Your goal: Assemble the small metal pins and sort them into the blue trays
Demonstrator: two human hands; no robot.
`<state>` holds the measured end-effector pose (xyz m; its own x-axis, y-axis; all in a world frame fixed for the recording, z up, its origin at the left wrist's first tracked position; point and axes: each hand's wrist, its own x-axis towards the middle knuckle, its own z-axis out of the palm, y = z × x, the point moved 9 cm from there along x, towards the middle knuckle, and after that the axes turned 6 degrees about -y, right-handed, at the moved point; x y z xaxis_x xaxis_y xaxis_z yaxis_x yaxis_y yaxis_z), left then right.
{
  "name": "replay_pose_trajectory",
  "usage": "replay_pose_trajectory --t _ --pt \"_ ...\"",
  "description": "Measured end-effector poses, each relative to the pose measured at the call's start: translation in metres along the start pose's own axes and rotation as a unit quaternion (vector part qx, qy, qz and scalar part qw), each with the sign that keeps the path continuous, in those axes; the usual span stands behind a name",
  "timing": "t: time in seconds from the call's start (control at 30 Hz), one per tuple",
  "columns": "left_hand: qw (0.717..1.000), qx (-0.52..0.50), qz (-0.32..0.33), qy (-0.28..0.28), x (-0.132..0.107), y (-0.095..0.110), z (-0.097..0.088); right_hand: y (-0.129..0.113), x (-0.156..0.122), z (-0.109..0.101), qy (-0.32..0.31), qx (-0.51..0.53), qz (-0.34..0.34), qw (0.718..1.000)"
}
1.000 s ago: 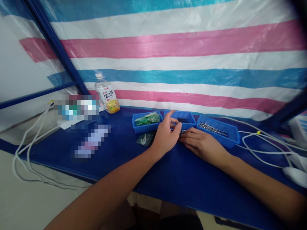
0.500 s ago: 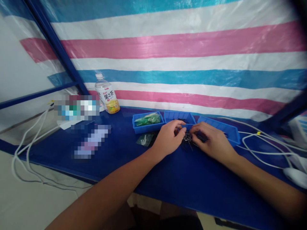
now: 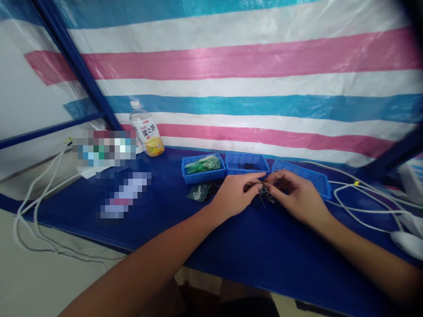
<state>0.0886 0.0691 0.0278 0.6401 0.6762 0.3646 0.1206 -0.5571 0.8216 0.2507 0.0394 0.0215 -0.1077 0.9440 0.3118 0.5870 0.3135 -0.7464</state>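
Observation:
My left hand (image 3: 238, 190) and my right hand (image 3: 292, 189) meet fingertip to fingertip over a pile of thin dark and silvery pins (image 3: 262, 199) on the table. Thumb and fingers of each hand are pinched together; whatever they hold is too small to make out. Just behind the hands, the middle blue bin (image 3: 247, 161) has a few small dark pieces lying in it. To its right, another blue bin (image 3: 306, 176) is partly covered by my right hand. The left blue bin (image 3: 203, 177) contains green plastic bags (image 3: 204, 164).
A small clear bag with white pieces (image 3: 198, 193) lies left of my left hand, beside dark bits (image 3: 214, 188). Further left stands a drink bottle (image 3: 147, 132). White cables (image 3: 360, 200) and a white mouse (image 3: 408, 244) are at the right. A striped sheet (image 3: 231, 66) hangs behind.
My hands have come together, fingertips now meeting. My left hand's index finger has stretched to the right, and the middle bin's dark pieces show more clearly.

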Motion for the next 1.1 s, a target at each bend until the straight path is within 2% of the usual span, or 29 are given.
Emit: replay_pose_trajectory --t 0.2,0.5,0.63,0.7,0.9,1.1 --pt "1.000 0.011 -0.002 0.003 0.000 -0.001 -0.003 0.008 -0.002 0.001 0.000 0.062 0.005 0.998" --pt "0.998 -0.022 -0.039 0.049 -0.001 -0.009 -0.008 -0.004 -0.005 0.000 0.010 0.041 -0.021 0.999" --pt "0.998 -0.034 -0.040 0.045 -0.001 -0.011 -0.006 -0.014 -0.004 0.001 -0.011 0.001 -0.055 0.998" --pt "0.997 -0.041 -0.040 0.043 0.000 -0.012 -0.005 -0.011 -0.004 0.002 -0.019 -0.007 -0.047 0.999" --pt "0.994 -0.094 -0.047 0.041 -0.001 -0.017 -0.003 0.006 -0.003 0.006 -0.023 0.103 0.018 0.994" --pt "0.990 -0.129 -0.038 0.050 0.000 -0.017 -0.004 0.005 -0.002 0.007 -0.021 0.141 0.010 0.990"
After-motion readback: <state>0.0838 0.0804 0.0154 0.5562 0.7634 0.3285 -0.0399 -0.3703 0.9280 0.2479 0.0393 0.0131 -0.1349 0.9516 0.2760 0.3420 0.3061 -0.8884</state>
